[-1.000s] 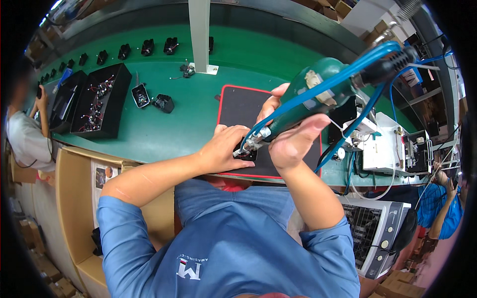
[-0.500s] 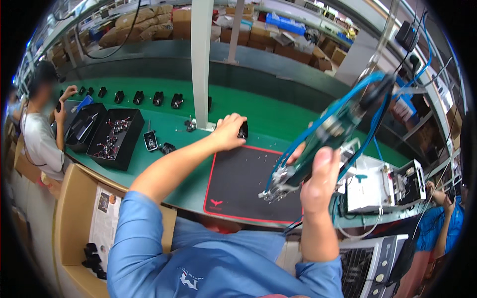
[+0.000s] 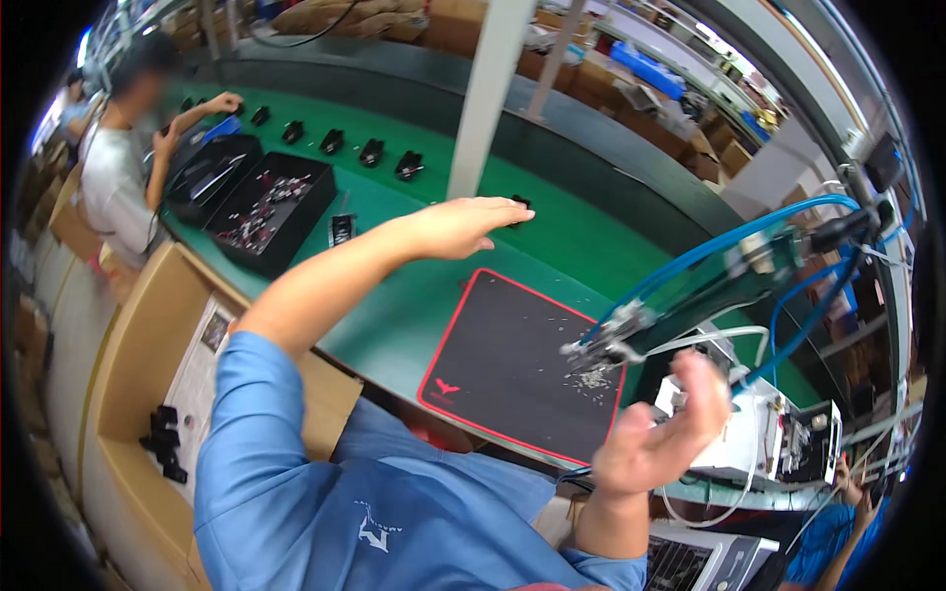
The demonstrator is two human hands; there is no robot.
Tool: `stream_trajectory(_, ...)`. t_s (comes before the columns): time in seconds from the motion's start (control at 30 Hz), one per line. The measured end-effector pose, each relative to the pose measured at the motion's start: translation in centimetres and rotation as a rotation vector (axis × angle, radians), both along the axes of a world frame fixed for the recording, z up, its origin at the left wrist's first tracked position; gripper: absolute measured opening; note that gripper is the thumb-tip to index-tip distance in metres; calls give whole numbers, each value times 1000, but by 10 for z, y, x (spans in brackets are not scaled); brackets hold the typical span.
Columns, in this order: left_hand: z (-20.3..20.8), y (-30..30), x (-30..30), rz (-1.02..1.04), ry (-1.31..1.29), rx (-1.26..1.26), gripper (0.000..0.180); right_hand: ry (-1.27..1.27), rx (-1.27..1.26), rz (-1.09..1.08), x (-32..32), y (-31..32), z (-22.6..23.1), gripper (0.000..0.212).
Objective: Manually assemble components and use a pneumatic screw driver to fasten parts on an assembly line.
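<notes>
My left hand (image 3: 463, 229) reaches out over the green belt with its fingers stretched. A small black housing (image 3: 521, 207) sits at its fingertips, partly hidden by them; I cannot tell whether they touch. My right hand (image 3: 665, 428), blurred, is open with nothing in it. Just beyond it hangs a green powered hand tool (image 3: 714, 303) with blue hoses and a metal head, tilted and apart from my palm. Below the tool's head lies a black mat (image 3: 507, 360) with a red border, where small pale bits (image 3: 594, 378) are scattered.
Several black housings (image 3: 371, 153) stand in a row along the belt, by a white post (image 3: 488, 98). Black bins (image 3: 315, 192) of wired parts and a co-worker (image 3: 118, 163) are at left. A white machine (image 3: 759, 424) stands at right, a cardboard box (image 3: 148, 335) at lower left.
My right hand has let go of the green tool, which now hangs apart from it. My left hand has gone from gripping the black housing to stretched fingers. The whole view has shifted.
</notes>
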State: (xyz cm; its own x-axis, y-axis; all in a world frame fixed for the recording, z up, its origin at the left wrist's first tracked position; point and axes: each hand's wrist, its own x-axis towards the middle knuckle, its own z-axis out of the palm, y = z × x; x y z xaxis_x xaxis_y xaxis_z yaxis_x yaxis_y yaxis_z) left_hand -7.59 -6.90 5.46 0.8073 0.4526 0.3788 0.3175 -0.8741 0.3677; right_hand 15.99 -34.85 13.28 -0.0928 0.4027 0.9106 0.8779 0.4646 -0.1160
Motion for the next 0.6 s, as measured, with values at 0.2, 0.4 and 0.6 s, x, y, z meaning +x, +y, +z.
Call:
stream_trajectory(0.2, 49, -135, -190, 285, -38, -84, 14, -25, -743, 376, -86, 103, -100, 24)
stream_trajectory(0.4, 7, -255, -303, 707, 96, -368, 17, -103, -653, 228, -141, 232, -183, 36)
stream_trajectory(0.6, -5, -278, -287, 688, 140, -281, 14, -456, -526, 38, -152, 280, -202, 30)
